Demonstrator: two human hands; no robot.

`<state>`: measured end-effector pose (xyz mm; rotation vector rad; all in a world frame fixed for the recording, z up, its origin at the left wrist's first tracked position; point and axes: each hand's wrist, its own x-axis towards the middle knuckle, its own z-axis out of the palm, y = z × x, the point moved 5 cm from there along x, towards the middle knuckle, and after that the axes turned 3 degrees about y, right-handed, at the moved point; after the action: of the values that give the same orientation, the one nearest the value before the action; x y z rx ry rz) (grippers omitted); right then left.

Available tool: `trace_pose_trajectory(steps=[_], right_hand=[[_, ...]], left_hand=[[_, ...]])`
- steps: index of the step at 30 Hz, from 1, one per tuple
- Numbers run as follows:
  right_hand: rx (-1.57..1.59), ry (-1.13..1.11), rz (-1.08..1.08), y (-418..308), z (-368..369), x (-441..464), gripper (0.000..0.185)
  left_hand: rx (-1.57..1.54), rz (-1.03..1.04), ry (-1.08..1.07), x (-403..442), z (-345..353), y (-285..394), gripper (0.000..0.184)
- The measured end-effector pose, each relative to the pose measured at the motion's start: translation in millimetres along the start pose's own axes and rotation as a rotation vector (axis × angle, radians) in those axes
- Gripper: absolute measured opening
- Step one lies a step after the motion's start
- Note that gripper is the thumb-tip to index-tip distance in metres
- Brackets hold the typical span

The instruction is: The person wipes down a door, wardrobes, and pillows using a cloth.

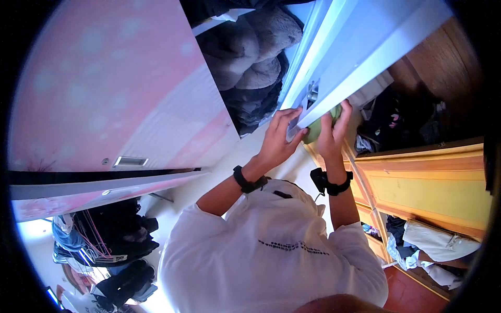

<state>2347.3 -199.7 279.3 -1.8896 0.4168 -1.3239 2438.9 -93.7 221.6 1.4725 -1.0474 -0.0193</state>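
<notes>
In front of me stands a white door (360, 57), seen edge-on, with a metal latch or handle (312, 91) near its edge. My left hand (281, 136) is at the door's end, fingers bent against its left side and thumb apart from them, holding it there. On the other side, my right hand (333, 133) presses a green cloth (314, 130) to the door. Its fingers point upward, and part of the cloth is hidden behind them and the door edge. Both wrists wear black bands.
A pink patterned panel (125, 78) with a recessed pull fills the left. Grey plush bedding (261, 47) lies in the opening beyond it. Wooden cabinet fronts (422, 182) and clothes (438, 242) are at right. Dark garments (115, 235) hang at lower left.
</notes>
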Motion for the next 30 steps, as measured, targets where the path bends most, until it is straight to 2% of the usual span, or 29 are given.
trace_pose_trajectory(steps=[1, 2, 4, 6, 8, 10, 12, 14, 17, 20, 22, 23, 24, 26, 27, 29, 30], right_hand=[[0.006, -0.035, 0.097, 11.7, -2.5, -6.0, 0.032], [0.005, -0.036, 0.098, 24.6, -3.3, -7.9, 0.032], [0.065, -0.141, 0.329, 54.9, -1.9, -31.1, 0.032], [0.052, -0.152, 0.285, 64.9, -0.9, -37.4, 0.030], [0.150, -0.123, 0.412, 83.8, -2.9, -47.0, 0.028], [0.159, -0.126, 0.479, 70.8, -4.3, -35.8, 0.028], [0.253, -0.117, 0.336, 49.7, -7.9, -14.5, 0.031], [0.292, -0.129, 0.411, 24.0, -4.6, 0.0, 0.037], [0.145, -0.221, 0.364, 45.3, 15.3, -11.4, 0.042], [0.095, -0.209, 0.163, 78.0, 53.4, -27.6, 0.043], [0.022, -0.263, 0.090, 83.2, 64.8, -23.3, 0.042], [0.110, -0.305, 0.129, 88.4, 68.4, -20.1, 0.040], [0.118, -0.302, 0.121, 70.4, 69.7, -0.5, 0.040], [0.136, -0.406, -0.158, 12.1, 73.2, 37.4, 0.048], [0.135, -0.390, -0.156, -2.0, 76.0, 50.1, 0.048], [0.106, -0.449, -0.364, -30.3, 92.7, 66.8, 0.052], [0.097, -0.431, -0.385, -30.5, 100.1, 74.9, 0.052]], left_hand=[[-0.013, 0.019, -0.011, -5.1, 3.5, 2.5, 0.057], [-0.024, 0.067, -0.021, 0.5, 5.7, 2.7, 0.057], [-0.047, 0.010, -0.023, -4.4, 10.1, 2.1, 0.059], [-0.094, 0.001, -0.035, 0.0, 14.6, -0.8, 0.059], [-0.089, 0.011, -0.006, -0.2, 14.0, -0.2, 0.058], [-0.075, 0.024, 0.004, 0.5, 10.7, 1.5, 0.055], [-0.044, 0.013, 0.010, -2.8, 5.7, -3.9, 0.051], [-0.031, 0.022, 0.001, -6.2, 5.2, -12.1, 0.047], [-0.031, 0.027, 0.162, -14.3, -12.8, -24.3, 0.037], [-0.016, -0.029, 0.202, -13.5, -34.5, -34.1, 0.033], [-0.025, -0.090, 0.320, -11.2, -51.4, -36.0, 0.033], [0.209, 0.024, 0.308, -7.7, -64.2, -29.9, 0.028], [0.215, 0.033, 0.311, -4.7, -72.2, -31.6, 0.028], [0.334, 0.023, 0.407, -4.1, -89.2, -33.6, 0.024], [0.301, -0.059, 0.407, -2.1, -92.7, -40.6, 0.018], [0.215, -0.097, 0.376, 3.1, -91.8, -50.0, 0.014], [0.129, -0.144, 0.366, 9.4, -89.4, -55.3, 0.011]])
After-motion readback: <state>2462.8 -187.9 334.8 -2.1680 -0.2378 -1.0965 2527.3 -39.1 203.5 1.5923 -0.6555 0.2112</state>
